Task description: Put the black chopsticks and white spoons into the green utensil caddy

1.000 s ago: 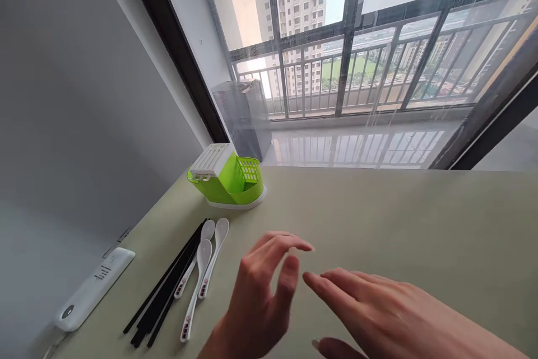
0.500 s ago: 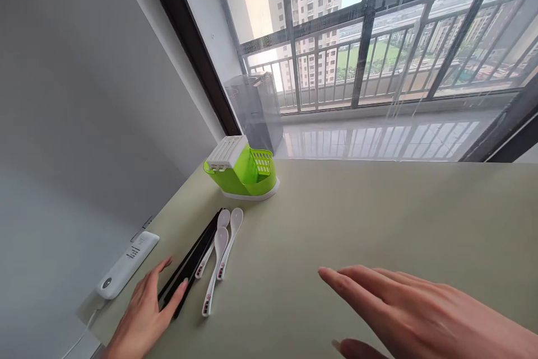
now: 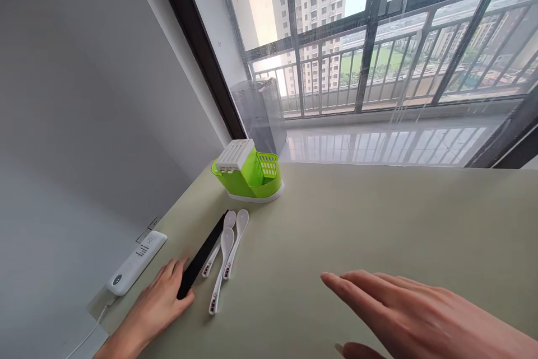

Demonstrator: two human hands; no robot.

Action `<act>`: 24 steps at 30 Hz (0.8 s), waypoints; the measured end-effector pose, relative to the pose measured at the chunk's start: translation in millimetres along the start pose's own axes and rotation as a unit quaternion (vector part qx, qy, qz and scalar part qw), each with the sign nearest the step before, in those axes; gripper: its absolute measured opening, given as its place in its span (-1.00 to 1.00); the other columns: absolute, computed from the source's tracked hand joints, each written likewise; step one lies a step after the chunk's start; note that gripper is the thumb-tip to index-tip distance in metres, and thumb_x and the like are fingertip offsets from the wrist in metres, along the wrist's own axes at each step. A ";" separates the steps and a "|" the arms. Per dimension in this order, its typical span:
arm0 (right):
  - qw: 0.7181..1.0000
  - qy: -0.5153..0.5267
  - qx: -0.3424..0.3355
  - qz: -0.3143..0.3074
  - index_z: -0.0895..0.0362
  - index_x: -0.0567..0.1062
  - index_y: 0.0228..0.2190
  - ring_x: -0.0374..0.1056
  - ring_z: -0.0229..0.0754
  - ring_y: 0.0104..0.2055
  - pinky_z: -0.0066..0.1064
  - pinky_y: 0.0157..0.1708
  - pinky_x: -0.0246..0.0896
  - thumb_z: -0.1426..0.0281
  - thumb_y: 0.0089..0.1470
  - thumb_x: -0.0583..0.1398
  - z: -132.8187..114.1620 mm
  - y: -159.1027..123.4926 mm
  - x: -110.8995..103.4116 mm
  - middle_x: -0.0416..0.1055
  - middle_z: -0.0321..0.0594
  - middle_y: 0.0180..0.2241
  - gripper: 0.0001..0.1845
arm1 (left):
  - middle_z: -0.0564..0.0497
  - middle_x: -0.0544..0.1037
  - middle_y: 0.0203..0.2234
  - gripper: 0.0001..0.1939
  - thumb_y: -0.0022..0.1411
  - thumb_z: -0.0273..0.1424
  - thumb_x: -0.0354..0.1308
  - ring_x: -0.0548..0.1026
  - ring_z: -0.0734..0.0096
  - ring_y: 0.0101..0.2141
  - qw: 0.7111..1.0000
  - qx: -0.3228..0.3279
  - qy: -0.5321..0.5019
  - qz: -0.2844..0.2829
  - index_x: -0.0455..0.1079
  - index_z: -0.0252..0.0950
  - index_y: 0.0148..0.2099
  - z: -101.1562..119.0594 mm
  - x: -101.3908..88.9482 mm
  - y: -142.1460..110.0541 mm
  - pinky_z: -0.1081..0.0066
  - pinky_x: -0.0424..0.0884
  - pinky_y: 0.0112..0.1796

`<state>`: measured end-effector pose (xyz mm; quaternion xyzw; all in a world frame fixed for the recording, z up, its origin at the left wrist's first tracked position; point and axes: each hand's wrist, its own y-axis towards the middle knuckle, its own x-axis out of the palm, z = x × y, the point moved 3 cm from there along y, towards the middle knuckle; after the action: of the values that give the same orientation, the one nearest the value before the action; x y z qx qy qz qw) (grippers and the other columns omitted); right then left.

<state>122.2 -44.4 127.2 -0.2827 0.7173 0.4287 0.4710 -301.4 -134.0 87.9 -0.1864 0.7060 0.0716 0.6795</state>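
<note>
My left hand (image 3: 162, 297) is closed around the near end of a bundle of black chopsticks (image 3: 204, 255), thumb on one side and fingers on the other. The chopsticks lie together on the table, pointing away from me. Just right of them, three white spoons (image 3: 227, 238) with printed handle ends lie close together, partly overlapping. My right hand (image 3: 390, 306) hovers over the right side of the table, fingers stretched out and thumb apart below, holding nothing.
A green and white utensil holder (image 3: 250, 174) stands at the table's far left corner. Along the left edge lies a white power strip (image 3: 138, 264) with a cable. Behind the pale green table (image 3: 357, 219) are glass windows and a balcony railing.
My left hand has moved from the middle to the left and closed on the chopsticks, drawing them into a tighter bundle. My right hand stays extended. The view has shifted left.
</note>
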 end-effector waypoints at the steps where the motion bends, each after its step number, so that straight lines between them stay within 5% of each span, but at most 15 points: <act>1: 1.000 -0.001 0.000 0.000 0.04 0.44 0.07 0.63 -0.08 -0.33 -0.40 -0.48 0.52 0.23 0.12 0.36 -0.2 0.1 0.2 0.65 -0.19 -0.13 -0.50 | -0.27 0.53 0.12 -0.41 0.16 -0.21 -0.01 0.51 -0.09 0.14 1.000 -0.008 0.012 -0.015 0.37 -0.30 0.20 1.1 -1.1 1.9 0.11 0.52 0.00; 7: 1.000 -0.002 0.010 -0.003 0.01 0.45 0.07 0.63 -0.06 -0.30 -0.40 -0.50 0.50 0.24 0.09 0.38 -1.2 -1.5 -0.4 0.64 -0.19 -0.09 -0.47 | -0.39 0.61 -0.09 -0.48 0.32 -0.34 -0.15 0.63 -0.22 -0.08 0.995 -0.018 0.073 -0.066 0.28 -0.47 0.23 7.0 -0.5 9.7 0.06 0.50 -0.20; 13: 1.000 0.009 0.009 -0.010 0.04 0.45 0.08 0.63 -0.03 -0.30 -0.36 -0.49 0.50 0.25 0.08 0.38 -0.7 -0.7 -1.2 0.64 -0.16 -0.09 -0.46 | -0.50 0.59 -0.07 -0.51 0.40 -0.54 -0.31 0.64 -0.22 -0.10 0.988 -0.063 0.120 -0.077 0.15 -0.63 0.27 13.4 6.6 10.3 0.00 0.47 -0.17; 20: 1.000 0.009 0.020 -0.019 0.00 0.51 0.03 0.63 0.02 -0.30 -0.32 -0.53 0.46 0.23 0.08 0.38 -0.5 0.1 -0.5 0.64 -0.13 -0.09 -0.53 | -0.37 0.63 -0.11 -0.56 0.43 -0.36 -0.26 0.64 -0.14 -0.17 0.994 -0.097 -0.032 0.038 0.22 -0.44 0.20 -3.7 17.1 6.1 0.13 0.46 -0.25; 24: 0.999 0.025 0.030 -0.031 0.00 0.53 0.03 0.63 0.03 -0.31 -0.31 -0.52 0.46 0.24 0.08 0.39 -1.1 4.3 -0.5 0.65 -0.12 -0.10 -0.53 | -0.03 0.54 -0.43 -0.58 0.34 0.02 -0.06 0.59 0.13 -0.35 0.941 -0.101 -0.286 0.151 0.30 -0.22 -0.07 -4.1 22.6 -4.2 0.35 0.43 -0.36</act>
<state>118.5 -43.4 129.4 -0.3009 0.7324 0.3847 0.4744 -303.9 -143.1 66.6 -0.1171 0.4905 0.2948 0.8117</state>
